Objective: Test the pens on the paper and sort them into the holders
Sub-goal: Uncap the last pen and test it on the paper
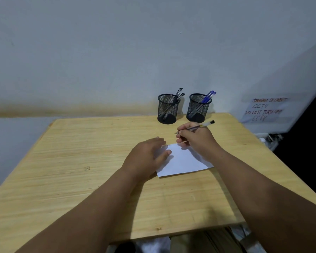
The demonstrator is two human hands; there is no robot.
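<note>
Hands (195, 137) hold a pen (194, 127) before two pen-filled holders (167, 109).

Two bare forearms, no sleeves, watch or rings; olive-khaki trousers below.

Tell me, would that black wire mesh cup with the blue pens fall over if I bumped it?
Probably, with a firm bump. The black wire mesh cup looks light, being mostly holes. Its blue pens lean out past the rim, likely making it top-heavy. Its solid base might resist a gentle nudge.
</note>
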